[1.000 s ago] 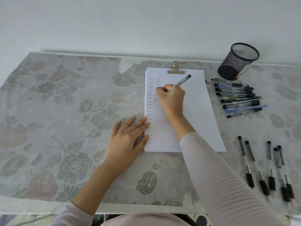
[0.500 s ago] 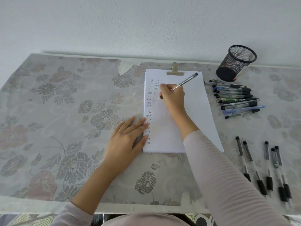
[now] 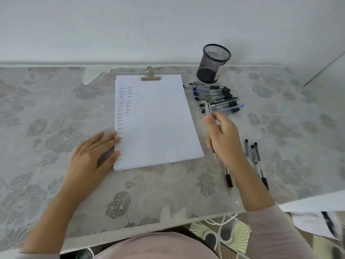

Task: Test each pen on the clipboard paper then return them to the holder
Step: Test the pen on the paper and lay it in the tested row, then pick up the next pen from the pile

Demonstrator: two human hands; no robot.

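White clipboard paper (image 3: 158, 124) lies in the middle of the table under a brass clip (image 3: 150, 77), with two columns of small marks at its left. My left hand (image 3: 93, 154) rests flat on the paper's lower left edge. To the right of the paper, my right hand (image 3: 223, 137) holds a clear pen (image 3: 208, 109) above the table. Its top end points toward a pile of pens (image 3: 216, 98). A black mesh holder (image 3: 213, 63) stands behind that pile. Several more pens (image 3: 253, 156) lie near my right wrist.
A floral cloth (image 3: 56, 128) covers the table, which meets a white wall at the back. The table's front edge (image 3: 130, 234) runs just before my body. Some white fabric (image 3: 315, 221) hangs past the front right corner.
My right hand has lifted the pen off the paper and swung right, past the paper's edge. The left hand stays on the paper. The camera has turned to the right.
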